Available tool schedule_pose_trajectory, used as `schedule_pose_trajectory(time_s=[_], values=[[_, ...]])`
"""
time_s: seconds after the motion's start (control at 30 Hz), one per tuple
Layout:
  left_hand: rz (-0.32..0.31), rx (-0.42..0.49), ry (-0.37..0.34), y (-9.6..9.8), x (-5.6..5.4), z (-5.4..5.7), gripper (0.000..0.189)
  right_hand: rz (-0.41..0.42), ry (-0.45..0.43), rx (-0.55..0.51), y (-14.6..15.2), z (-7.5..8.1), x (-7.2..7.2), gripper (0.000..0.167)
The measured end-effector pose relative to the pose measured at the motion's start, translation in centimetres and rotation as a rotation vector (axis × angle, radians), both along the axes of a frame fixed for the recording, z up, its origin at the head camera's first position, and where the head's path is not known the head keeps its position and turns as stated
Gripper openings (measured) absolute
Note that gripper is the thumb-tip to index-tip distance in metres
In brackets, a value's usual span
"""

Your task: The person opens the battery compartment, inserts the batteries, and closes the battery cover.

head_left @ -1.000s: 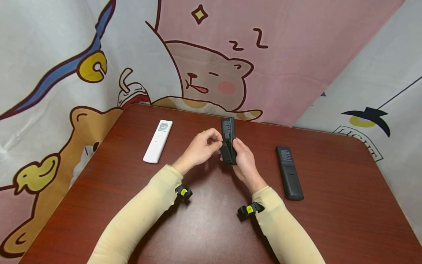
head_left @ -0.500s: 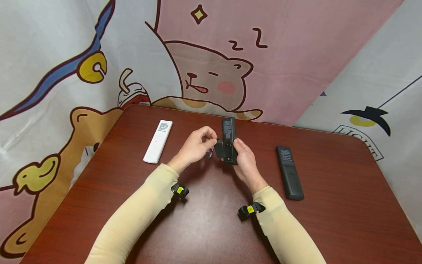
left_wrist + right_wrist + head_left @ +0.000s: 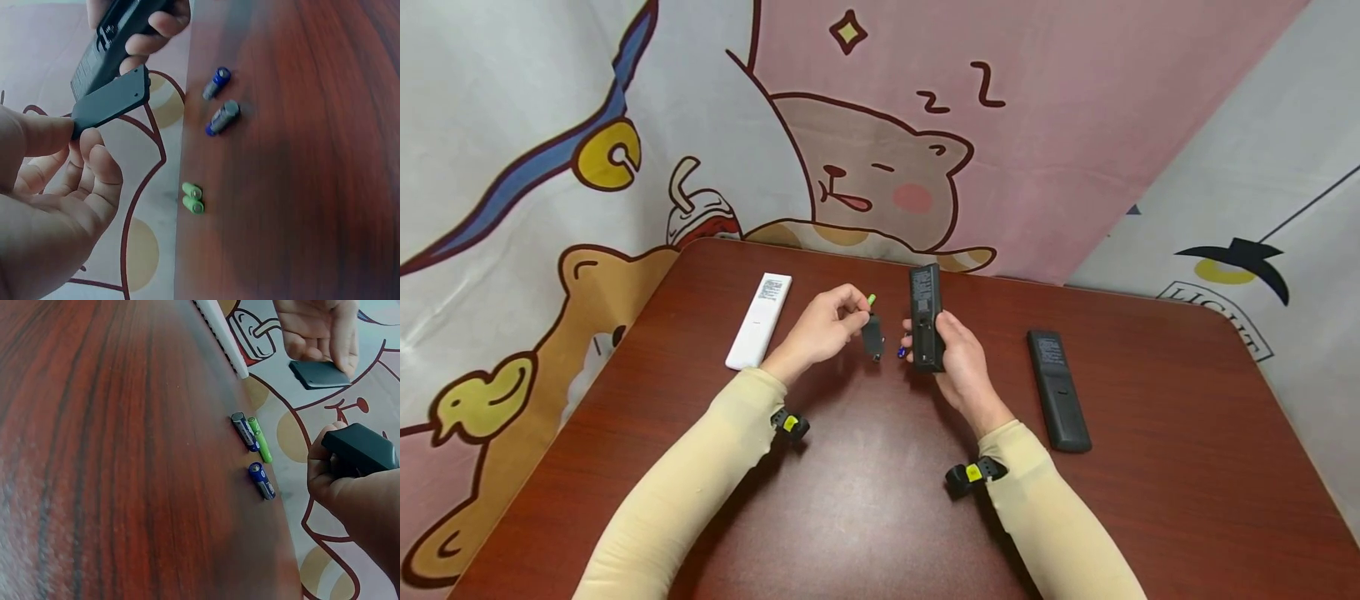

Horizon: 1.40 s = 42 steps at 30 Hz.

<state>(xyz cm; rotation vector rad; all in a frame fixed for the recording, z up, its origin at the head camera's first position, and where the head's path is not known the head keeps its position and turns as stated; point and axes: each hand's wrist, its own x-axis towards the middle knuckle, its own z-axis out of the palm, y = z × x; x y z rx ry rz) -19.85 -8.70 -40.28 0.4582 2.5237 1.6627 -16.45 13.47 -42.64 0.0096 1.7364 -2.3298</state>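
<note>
My left hand (image 3: 822,330) pinches a black battery cover (image 3: 872,336) by one end between thumb and fingertips. The cover is apart from the black remote control (image 3: 926,292), which my right hand (image 3: 965,364) grips upright, back side facing me. Its battery compartment (image 3: 109,32) is uncovered; from these views I cannot tell whether anything sits inside. On the table beyond my hands lie two blue batteries (image 3: 223,117) and two green batteries (image 3: 193,198). In the head view my left hand and the cover partly hide them.
A white remote control (image 3: 760,321) lies face down at the left of the brown table (image 3: 865,500). Another black remote control (image 3: 1057,392) lies face down at the right, its cover on. A printed curtain (image 3: 1037,167) hangs behind the table's far edge.
The battery cover has come off the black remote; my left hand has carried it leftward. My right hand keeps hold of the remote, shifted slightly right.
</note>
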Motion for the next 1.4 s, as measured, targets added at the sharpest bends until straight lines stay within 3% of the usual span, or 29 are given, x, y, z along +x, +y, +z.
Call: schedule_pose_trajectory(time_s=[0.27, 0.5, 0.83, 1.17, 1.4], values=[[0.017, -0.104, -0.002, -1.3, -0.4, -0.6, 0.004, 0.008, -0.001, 0.004, 0.4, -0.1, 0.0, 0.049], [-0.014, -0.186, -0.001, -1.9, -1.1, -0.7, 0.004, -0.015, -0.012, 0.002, 0.8, 0.1, -0.1, 0.048], [-0.020, -0.250, -0.042, -3.4, -1.4, -1.3, 0.005, -0.016, -0.022, 0.008, 1.1, 0.1, 0.1, 0.049], [-0.070, -0.319, -0.081, -4.7, -2.1, -1.5, 0.005, -0.018, -0.027, 0.014, 1.3, 0.0, 0.2, 0.049], [-0.082, -0.366, -0.071, -5.3, -2.5, -1.6, 0.005, -0.017, -0.032, 0.013, 1.4, -0.2, 0.1, 0.049]])
